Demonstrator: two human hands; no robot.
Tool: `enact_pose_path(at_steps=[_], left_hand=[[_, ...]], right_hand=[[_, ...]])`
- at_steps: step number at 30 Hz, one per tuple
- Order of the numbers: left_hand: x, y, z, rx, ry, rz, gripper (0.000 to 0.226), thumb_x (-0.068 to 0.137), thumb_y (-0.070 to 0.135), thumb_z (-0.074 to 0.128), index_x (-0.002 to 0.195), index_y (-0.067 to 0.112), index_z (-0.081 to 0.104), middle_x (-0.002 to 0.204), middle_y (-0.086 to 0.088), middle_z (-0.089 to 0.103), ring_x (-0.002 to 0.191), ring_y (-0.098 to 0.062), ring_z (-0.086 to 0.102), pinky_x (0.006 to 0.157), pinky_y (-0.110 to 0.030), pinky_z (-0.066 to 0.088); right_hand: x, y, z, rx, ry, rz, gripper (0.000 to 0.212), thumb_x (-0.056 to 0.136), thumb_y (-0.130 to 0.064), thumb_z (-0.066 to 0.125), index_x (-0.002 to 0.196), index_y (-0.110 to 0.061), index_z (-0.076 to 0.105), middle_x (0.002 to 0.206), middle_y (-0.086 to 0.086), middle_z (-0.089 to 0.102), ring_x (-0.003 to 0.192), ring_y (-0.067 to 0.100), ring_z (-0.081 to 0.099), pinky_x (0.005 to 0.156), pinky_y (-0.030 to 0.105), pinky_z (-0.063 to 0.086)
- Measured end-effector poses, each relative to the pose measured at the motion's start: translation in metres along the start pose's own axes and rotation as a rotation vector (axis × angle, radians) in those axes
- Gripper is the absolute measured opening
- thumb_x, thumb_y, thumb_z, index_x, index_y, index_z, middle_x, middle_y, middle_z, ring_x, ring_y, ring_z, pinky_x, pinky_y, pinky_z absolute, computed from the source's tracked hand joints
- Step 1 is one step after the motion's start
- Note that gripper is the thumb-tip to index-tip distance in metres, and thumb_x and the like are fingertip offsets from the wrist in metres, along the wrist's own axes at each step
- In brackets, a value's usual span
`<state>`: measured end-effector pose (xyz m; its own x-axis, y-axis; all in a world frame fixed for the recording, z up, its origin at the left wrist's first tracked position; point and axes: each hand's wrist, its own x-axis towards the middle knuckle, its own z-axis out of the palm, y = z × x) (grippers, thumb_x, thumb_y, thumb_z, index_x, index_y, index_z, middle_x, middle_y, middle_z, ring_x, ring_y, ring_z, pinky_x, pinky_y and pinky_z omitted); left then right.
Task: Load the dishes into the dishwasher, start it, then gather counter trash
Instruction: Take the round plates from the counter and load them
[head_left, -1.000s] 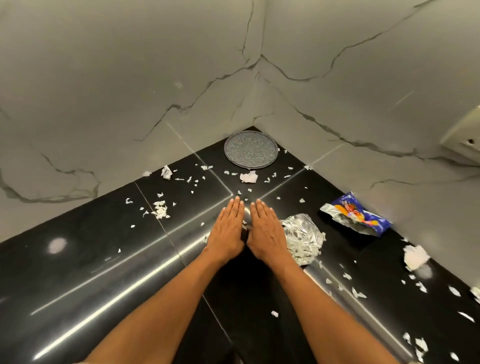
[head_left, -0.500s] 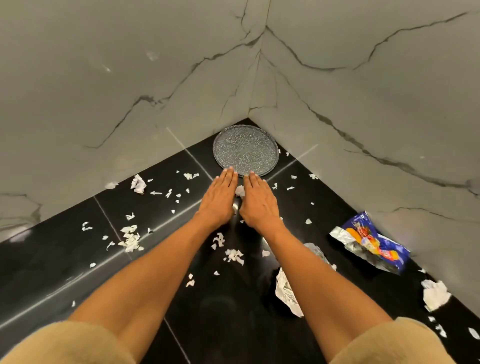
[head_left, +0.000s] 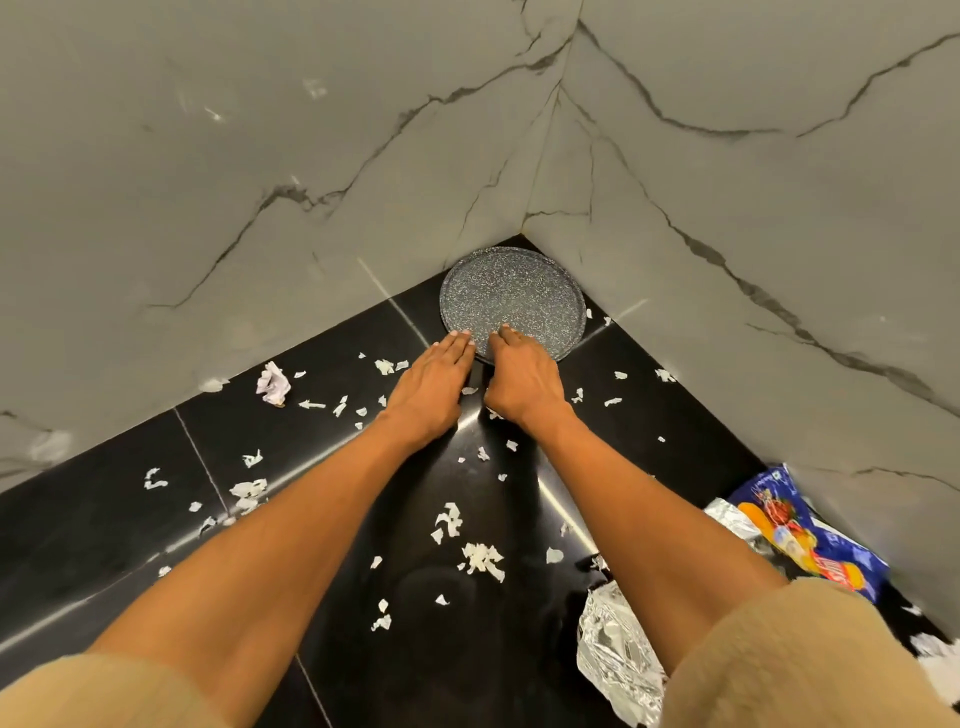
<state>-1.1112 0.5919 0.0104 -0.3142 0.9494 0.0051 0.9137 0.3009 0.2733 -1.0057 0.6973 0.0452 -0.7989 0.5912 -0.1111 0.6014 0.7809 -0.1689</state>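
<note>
From the head camera, a speckled grey plate (head_left: 514, 299) lies flat in the counter corner, upper centre of the frame, where two marble walls meet. The left hand (head_left: 434, 387) lies flat with straight fingers, its tips on the plate's near rim. The right hand (head_left: 524, 382) curls its fingers over the same rim just beside it. Paper scraps (head_left: 480, 558) dot the black counter (head_left: 104, 530); crumpled foil (head_left: 615, 654) and a snack wrapper (head_left: 810, 540) lie lower right.

A home kitchen corner: a glossy black countertop (head_left: 130, 530) meets grey marble-veined wall panels (head_left: 260, 156). A speckled plate (head_left: 511, 301) sits in the corner, with torn paper scraps (head_left: 480, 558), crumpled foil (head_left: 618, 654) and a snack wrapper (head_left: 810, 540) scattered nearby.
</note>
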Motion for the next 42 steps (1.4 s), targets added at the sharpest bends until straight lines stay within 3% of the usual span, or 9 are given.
enact_pose_path(at_steps=[7, 12, 19, 22, 24, 28, 32, 35, 42], left_hand=[[0.008, -0.01, 0.006, -0.01, 0.035, 0.006, 0.086, 0.084, 0.0, 0.056, 0.159, 0.008, 0.014, 0.168, -0.01, 0.008, 0.155, -0.019, 0.003, 0.126, -0.031, 0.003], [0.014, -0.002, -0.001, -0.009, 0.126, 0.012, 0.088, 0.084, 0.003, 0.064, 0.159, 0.009, 0.019, 0.167, -0.01, 0.013, 0.155, -0.02, 0.008, 0.127, -0.035, 0.01], [0.031, 0.029, -0.014, -0.113, 0.334, 0.055, 0.057, 0.084, -0.001, 0.068, 0.139, 0.004, 0.055, 0.146, -0.014, 0.054, 0.141, -0.027, 0.044, 0.122, -0.038, 0.027], [0.024, 0.046, -0.021, -0.166, 0.45, 0.183, 0.037, 0.079, -0.005, 0.074, 0.115, -0.001, 0.071, 0.117, -0.017, 0.072, 0.116, -0.031, 0.066, 0.105, -0.045, 0.049], [0.013, 0.056, -0.027, -0.18, 0.521, 0.284, 0.031, 0.074, -0.006, 0.079, 0.105, 0.001, 0.075, 0.105, -0.014, 0.076, 0.102, -0.028, 0.072, 0.095, -0.044, 0.055], [-0.018, 0.077, -0.04, -0.172, 0.622, 0.42, 0.026, 0.074, -0.016, 0.071, 0.093, 0.002, 0.077, 0.093, -0.01, 0.077, 0.089, -0.025, 0.073, 0.087, -0.041, 0.056], [-0.063, 0.097, -0.049, -0.164, 0.648, 0.508, 0.024, 0.087, -0.013, 0.059, 0.093, 0.002, 0.077, 0.096, -0.009, 0.077, 0.092, -0.025, 0.072, 0.09, -0.042, 0.055], [-0.104, 0.117, -0.055, -0.179, 0.659, 0.549, 0.026, 0.088, -0.012, 0.056, 0.093, 0.002, 0.077, 0.1, -0.009, 0.077, 0.096, -0.025, 0.072, 0.092, -0.044, 0.054], [-0.194, 0.173, -0.058, -0.245, 0.676, 0.559, 0.023, 0.083, -0.011, 0.064, 0.095, 0.003, 0.079, 0.103, -0.007, 0.077, 0.098, -0.024, 0.073, 0.096, -0.04, 0.052]], right_hand=[[0.014, 0.0, -0.006, -0.085, 0.062, -0.066, 0.057, 0.074, -0.018, 0.079, 0.126, -0.005, 0.06, 0.13, 0.013, 0.061, 0.125, 0.032, 0.055, 0.106, 0.042, 0.046], [0.006, 0.01, 0.007, 0.011, 0.245, -0.115, 0.042, 0.069, 0.003, 0.077, 0.11, -0.002, 0.071, 0.118, 0.016, 0.071, 0.117, 0.035, 0.065, 0.101, 0.044, 0.053], [-0.017, 0.04, -0.019, 0.111, 0.532, -0.21, 0.024, 0.071, 0.005, 0.073, 0.09, -0.008, 0.077, 0.091, 0.006, 0.077, 0.082, 0.025, 0.074, 0.075, 0.036, 0.06], [-0.045, 0.046, -0.028, 0.153, 0.618, -0.183, 0.011, 0.081, -0.003, 0.07, 0.087, -0.011, 0.074, 0.079, 0.001, 0.073, 0.067, 0.021, 0.067, 0.062, 0.035, 0.056], [-0.073, 0.043, -0.036, 0.192, 0.676, -0.144, 0.021, 0.084, -0.004, 0.055, 0.092, -0.011, 0.074, 0.081, 0.002, 0.073, 0.069, 0.023, 0.068, 0.06, 0.036, 0.058], [-0.135, 0.028, -0.041, 0.233, 0.717, -0.094, 0.044, 0.084, -0.007, 0.037, 0.106, -0.008, 0.075, 0.1, 0.006, 0.077, 0.09, 0.024, 0.075, 0.073, 0.034, 0.062], [-0.186, 0.025, -0.031, 0.21, 0.671, -0.022, 0.044, 0.078, 0.01, 0.053, 0.115, -0.003, 0.074, 0.115, 0.014, 0.074, 0.11, 0.026, 0.071, 0.094, 0.039, 0.059], [-0.226, 0.025, -0.028, 0.216, 0.652, -0.012, 0.053, 0.069, 0.018, 0.065, 0.117, -0.001, 0.073, 0.12, 0.015, 0.072, 0.114, 0.027, 0.069, 0.098, 0.04, 0.057], [-0.329, 0.016, -0.03, 0.166, 0.696, -0.024, 0.053, 0.072, 0.012, 0.053, 0.12, -0.001, 0.071, 0.123, 0.016, 0.071, 0.116, 0.029, 0.068, 0.103, 0.04, 0.053]])
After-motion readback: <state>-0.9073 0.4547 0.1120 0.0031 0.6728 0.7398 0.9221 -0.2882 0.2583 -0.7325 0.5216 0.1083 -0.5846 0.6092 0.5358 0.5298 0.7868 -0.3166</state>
